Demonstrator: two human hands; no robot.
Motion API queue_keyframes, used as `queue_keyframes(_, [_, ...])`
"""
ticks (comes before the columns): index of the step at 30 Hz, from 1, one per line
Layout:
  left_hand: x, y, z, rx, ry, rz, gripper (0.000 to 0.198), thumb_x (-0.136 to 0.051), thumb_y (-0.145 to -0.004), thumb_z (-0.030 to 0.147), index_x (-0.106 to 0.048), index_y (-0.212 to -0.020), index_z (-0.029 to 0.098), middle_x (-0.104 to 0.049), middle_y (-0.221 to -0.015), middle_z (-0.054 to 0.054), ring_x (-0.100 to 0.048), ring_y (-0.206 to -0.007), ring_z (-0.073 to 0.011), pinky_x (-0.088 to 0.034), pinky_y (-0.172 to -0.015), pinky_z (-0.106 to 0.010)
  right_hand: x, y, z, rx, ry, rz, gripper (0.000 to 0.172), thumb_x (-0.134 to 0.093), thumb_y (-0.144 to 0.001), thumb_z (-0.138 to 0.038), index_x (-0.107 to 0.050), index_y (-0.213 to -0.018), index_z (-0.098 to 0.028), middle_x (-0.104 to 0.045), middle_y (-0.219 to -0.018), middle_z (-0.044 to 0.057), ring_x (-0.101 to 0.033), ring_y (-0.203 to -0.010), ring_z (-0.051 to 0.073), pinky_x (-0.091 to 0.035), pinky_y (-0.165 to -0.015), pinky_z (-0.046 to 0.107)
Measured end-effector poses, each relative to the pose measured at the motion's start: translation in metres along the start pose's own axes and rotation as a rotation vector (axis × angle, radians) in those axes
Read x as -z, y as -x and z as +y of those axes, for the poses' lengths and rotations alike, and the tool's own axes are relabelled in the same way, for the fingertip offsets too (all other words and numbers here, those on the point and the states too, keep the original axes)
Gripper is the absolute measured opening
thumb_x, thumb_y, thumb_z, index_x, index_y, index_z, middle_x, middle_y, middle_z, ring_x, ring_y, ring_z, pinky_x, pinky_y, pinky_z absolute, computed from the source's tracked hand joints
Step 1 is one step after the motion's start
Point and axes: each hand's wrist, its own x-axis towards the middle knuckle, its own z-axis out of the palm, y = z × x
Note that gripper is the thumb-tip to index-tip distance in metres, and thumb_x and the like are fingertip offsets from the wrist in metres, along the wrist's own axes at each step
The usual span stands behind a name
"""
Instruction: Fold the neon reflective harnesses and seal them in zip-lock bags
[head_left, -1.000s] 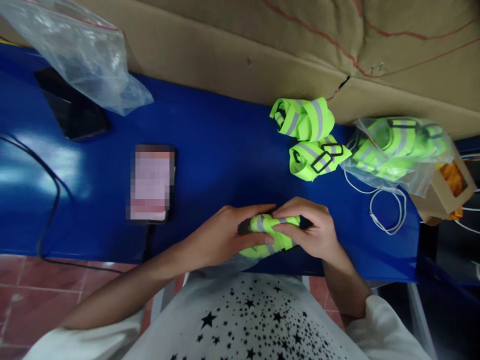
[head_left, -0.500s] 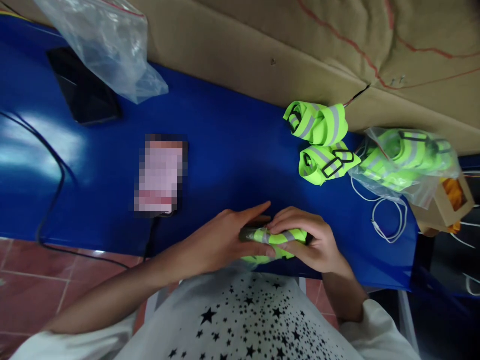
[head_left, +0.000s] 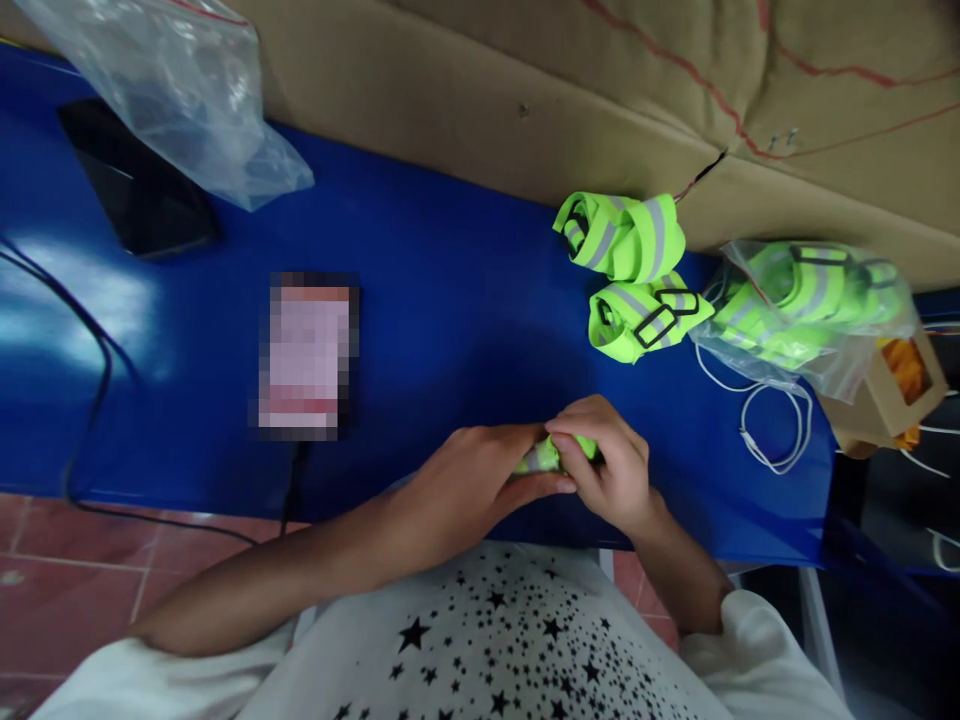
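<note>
Both my hands are wrapped round one folded neon-yellow reflective strap point(head_left: 546, 457) at the near edge of the blue table point(head_left: 450, 290). My left hand point(head_left: 465, 490) grips it from the left, my right hand point(head_left: 607, 465) from the right, and only a small patch of the yellow fabric shows between the fingers. Two more rolled reflective straps point(head_left: 622, 235) point(head_left: 637, 320) lie further back on the right, apart from my hands.
A clear bag of reflective straps point(head_left: 810, 300) sits at the far right beside a small cardboard box point(head_left: 892, 390) and a white cable point(head_left: 772, 420). A phone point(head_left: 306, 355), a black device point(head_left: 135, 195) and an empty plastic bag point(head_left: 165, 90) lie on the left. Cardboard point(head_left: 525, 90) lines the back.
My hands have closed tighter together round the strap, so less yellow fabric shows than before. My left fingers, stretched out earlier, now curl round it.
</note>
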Motion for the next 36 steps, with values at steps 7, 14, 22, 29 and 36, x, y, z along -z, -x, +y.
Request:
queue_keyframes(7, [0.005, -0.006, -0.006, -0.046, 0.038, -0.010, 0.032, -0.066, -0.099, 0.051, -0.072, -0.103, 0.021, -0.073, -0.083, 0.004, -0.063, -0.069, -0.0126, -0.039, -0.062, -0.024, 0.022, -0.010, 0.005, -0.007, -0.119, -0.111, 0.032, -0.072, -0.092, -0.012, -0.067, -0.119, -0.027, -0.071, -0.101, 0.003, -0.069, -0.095, 0.017, -0.059, -0.080, 0.034])
queue_keyframes(14, [0.001, -0.012, -0.009, -0.036, -0.074, 0.038, 0.034, -0.065, -0.099, 0.052, -0.069, -0.098, 0.018, -0.075, -0.090, 0.001, -0.068, -0.077, -0.0140, -0.039, -0.064, -0.025, 0.021, -0.013, 0.007, 0.002, 0.024, -0.241, 0.012, -0.067, -0.096, -0.012, -0.071, -0.100, -0.023, -0.065, -0.104, 0.004, -0.065, -0.095, 0.014, -0.056, -0.081, 0.030])
queue_keyframes(22, [0.013, -0.010, -0.016, 0.009, 0.070, 0.078, 0.035, -0.066, -0.097, 0.053, -0.075, -0.115, 0.025, -0.079, -0.092, 0.004, -0.069, -0.075, -0.0133, -0.043, -0.063, -0.022, 0.031, -0.015, 0.009, -0.229, -0.315, -0.213, 0.029, -0.072, -0.094, -0.016, -0.066, -0.121, -0.025, -0.072, -0.119, 0.005, -0.070, -0.111, 0.017, -0.059, -0.096, 0.032])
queue_keyframes(29, [0.008, -0.015, -0.020, 0.020, 0.071, 0.178, 0.039, -0.067, -0.096, 0.053, -0.075, -0.123, 0.026, -0.081, -0.110, 0.001, -0.075, -0.100, -0.0201, -0.049, -0.076, -0.024, 0.019, -0.013, 0.018, -0.066, -0.150, -0.141, 0.024, -0.076, -0.091, -0.011, -0.072, -0.112, -0.022, -0.074, -0.113, 0.006, -0.071, -0.106, 0.014, -0.059, -0.091, 0.027])
queue_keyframes(36, [0.014, -0.009, -0.026, -0.024, 0.157, 0.160, 0.040, -0.068, -0.097, 0.049, -0.072, -0.131, 0.027, -0.080, -0.100, 0.002, -0.072, -0.082, -0.0149, -0.047, -0.067, -0.021, 0.021, -0.018, 0.005, -0.042, -0.091, -0.233, 0.049, -0.067, -0.096, -0.011, -0.061, -0.142, -0.027, -0.067, -0.131, 0.008, -0.064, -0.123, 0.017, -0.056, -0.105, 0.034])
